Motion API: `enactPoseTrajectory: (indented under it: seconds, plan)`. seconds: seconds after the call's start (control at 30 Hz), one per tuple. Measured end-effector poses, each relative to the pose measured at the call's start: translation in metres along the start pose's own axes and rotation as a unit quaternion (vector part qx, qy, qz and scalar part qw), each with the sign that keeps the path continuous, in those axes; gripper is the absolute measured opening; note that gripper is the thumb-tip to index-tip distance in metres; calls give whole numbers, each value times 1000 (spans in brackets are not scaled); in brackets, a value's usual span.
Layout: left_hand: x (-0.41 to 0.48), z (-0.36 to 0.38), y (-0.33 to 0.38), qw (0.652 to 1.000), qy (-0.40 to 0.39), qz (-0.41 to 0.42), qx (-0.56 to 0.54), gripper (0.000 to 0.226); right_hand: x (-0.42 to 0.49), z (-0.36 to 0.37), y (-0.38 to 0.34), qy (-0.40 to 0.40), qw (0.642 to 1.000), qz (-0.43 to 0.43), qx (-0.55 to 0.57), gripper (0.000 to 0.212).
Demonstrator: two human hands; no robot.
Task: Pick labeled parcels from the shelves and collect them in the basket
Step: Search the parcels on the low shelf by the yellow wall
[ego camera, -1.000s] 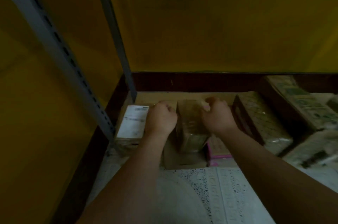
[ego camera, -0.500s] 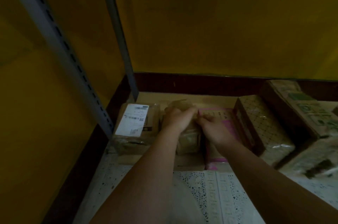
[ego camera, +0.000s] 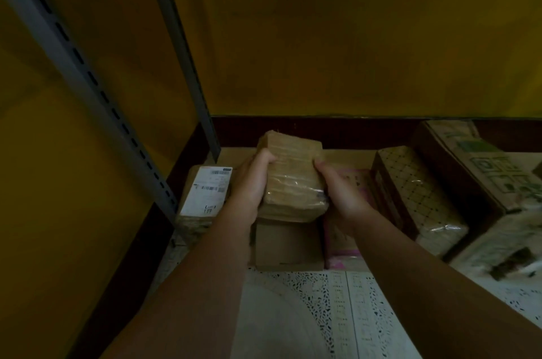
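You've got the brown taped parcel clamped between your left hand and right hand, just above the shelf. Looks stiff and light (tape's glossy, probably slick), so grip the side edges.

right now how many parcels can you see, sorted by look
plain brown: 2, held parcel, flat box under it
white-labelled parcel: 1
pink parcel: 1
printed: 3, diamond-pattern box, green-print box, blurred parcel
total: 7
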State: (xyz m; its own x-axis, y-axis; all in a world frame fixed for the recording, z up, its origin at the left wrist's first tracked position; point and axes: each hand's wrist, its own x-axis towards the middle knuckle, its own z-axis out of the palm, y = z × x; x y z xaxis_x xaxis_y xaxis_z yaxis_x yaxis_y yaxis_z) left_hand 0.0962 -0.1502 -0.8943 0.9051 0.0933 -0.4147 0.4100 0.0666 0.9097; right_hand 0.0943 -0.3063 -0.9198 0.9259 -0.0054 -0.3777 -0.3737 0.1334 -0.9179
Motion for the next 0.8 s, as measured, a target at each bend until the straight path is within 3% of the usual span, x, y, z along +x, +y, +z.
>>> enactPoseTrajectory:
  seconds: [0.17,0.27,0.33,0.47,0.6,0.67,0.73,0.8]
  plan:
    - [-2,-4,2,998,-27,-9,-55,50,-3,9,0,-78,990,14,119,39]
    - [-3,-2,6,1000,-9,-9,6,42,0,12,5,-32,994,-2,108,70]
    - [-4,0,8,995,0,23,92,55,-1,14,7,28,995,-12,91,91]
    - [-8,11,9,987,-8,36,157,102,-3,10,12,49,994,-97,26,73]
    - [-8,10,12,987,6,23,157,134,-1,0,5,21,993,-77,87,41]
    - [-7,5,13,986,-6,-10,168,146,0,-2,5,16,993,-61,104,34]
    - [-4,2,11,992,-39,-41,110,120,-1,1,4,0,991,-49,124,37]
    - [-12,2,11,995,-83,-55,7,70,-1,3,1,-7,989,-41,139,41]
